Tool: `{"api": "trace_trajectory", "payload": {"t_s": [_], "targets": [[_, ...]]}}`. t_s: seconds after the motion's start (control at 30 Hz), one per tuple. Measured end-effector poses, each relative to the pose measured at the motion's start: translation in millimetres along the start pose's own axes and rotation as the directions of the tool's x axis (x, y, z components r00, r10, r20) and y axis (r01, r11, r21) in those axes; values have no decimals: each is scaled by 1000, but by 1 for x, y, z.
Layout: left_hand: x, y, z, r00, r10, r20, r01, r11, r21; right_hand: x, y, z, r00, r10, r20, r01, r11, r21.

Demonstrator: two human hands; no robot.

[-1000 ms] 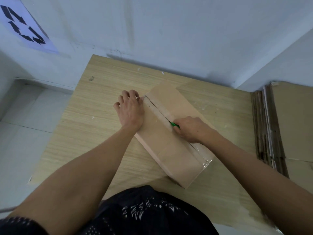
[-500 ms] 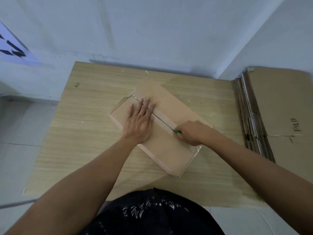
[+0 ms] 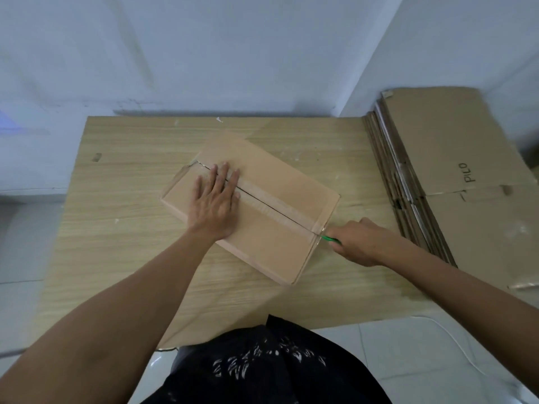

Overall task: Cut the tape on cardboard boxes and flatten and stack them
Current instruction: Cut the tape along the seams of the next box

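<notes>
Left hand: fingers flat, pressing box.
Right hand: fingers wrapped round green cutter.
Tip: slice tape clear through, blade away from fingers.

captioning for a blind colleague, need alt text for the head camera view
A person's left hand presses flat on a cardboard box on a wooden table, while the right hand holds a green cutter at the end of its taped seam. To the right lies a stack of flattened cardboard.
</notes>
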State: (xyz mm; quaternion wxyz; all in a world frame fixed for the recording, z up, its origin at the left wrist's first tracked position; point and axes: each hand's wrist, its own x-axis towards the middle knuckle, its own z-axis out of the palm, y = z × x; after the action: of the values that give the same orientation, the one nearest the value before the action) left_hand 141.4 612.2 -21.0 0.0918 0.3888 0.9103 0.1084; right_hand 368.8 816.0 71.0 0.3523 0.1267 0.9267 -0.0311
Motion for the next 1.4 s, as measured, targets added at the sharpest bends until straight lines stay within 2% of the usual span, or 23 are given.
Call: {"api": "trace_trajectory", "payload": {"t_s": [0.2, 0.33, 0.4, 0.43, 0.47, 0.53, 0.63, 0.73, 0.8, 0.9, 0.97, 1.07, 1.3, 1.4], "targets": [[1, -1, 2, 1000, -12, 16, 12, 1000, -1, -19, 8, 20, 991, -10, -132, 7, 1000, -23], [-7, 4, 3, 999, -42, -2, 42, 997, -63, -39, 26, 48, 976, 58, -212, -30, 991, 131], [-16, 3, -1, 995, -94, -42, 90, 993, -73, -48, 28, 64, 958, 155, -240, -92, 962, 257], [-21, 4, -5, 990, -116, -86, 111, 992, -64, -51, 26, 71, 948, 222, -229, -118, 911, 396], [-24, 7, -10, 983, -129, -132, 124, 991, -47, -52, 21, 77, 934, 288, -213, -122, 815, 566], [-24, 18, -17, 977, -127, -170, 122, 992, -39, -50, 7, 84, 900, 397, -179, -85, 564, 821], [-9, 56, -22, 988, 24, -150, -44, 990, -136, -41, -17, 81, 876, 461, -144, -12, 317, 948], [17, 109, -26, 979, 203, -20, -201, 949, -242, -31, -37, 77, 874, 475, -104, 20, 178, 984], [35, 138, -27, 947, 285, 150, -254, 947, -195, -25, -45, 75, 868, 487, -96, 31, 141, 990], [51, 157, -24, 865, 275, 419, -293, 956, -23, -21, -51, 74, 858, 507, -80, 38, 93, 995], [54, 158, -21, 822, 244, 514, -319, 946, 61, -20, -53, 74, 859, 508, -64, 33, 71, 997], [55, 157, -18, 800, 250, 546, -361, 926, 106, -18, -56, 75, 861, 506, -47, 29, 43, 999], [51, 158, -12, 811, 274, 517, -397, 907, 142, -18, -61, 74, 859, 511, 15, 1, -31, 1000], [50, 156, -9, 817, 281, 503, -397, 908, 137, -17, -63, 73, 890, 456, 33, -21, -31, 999]]}}
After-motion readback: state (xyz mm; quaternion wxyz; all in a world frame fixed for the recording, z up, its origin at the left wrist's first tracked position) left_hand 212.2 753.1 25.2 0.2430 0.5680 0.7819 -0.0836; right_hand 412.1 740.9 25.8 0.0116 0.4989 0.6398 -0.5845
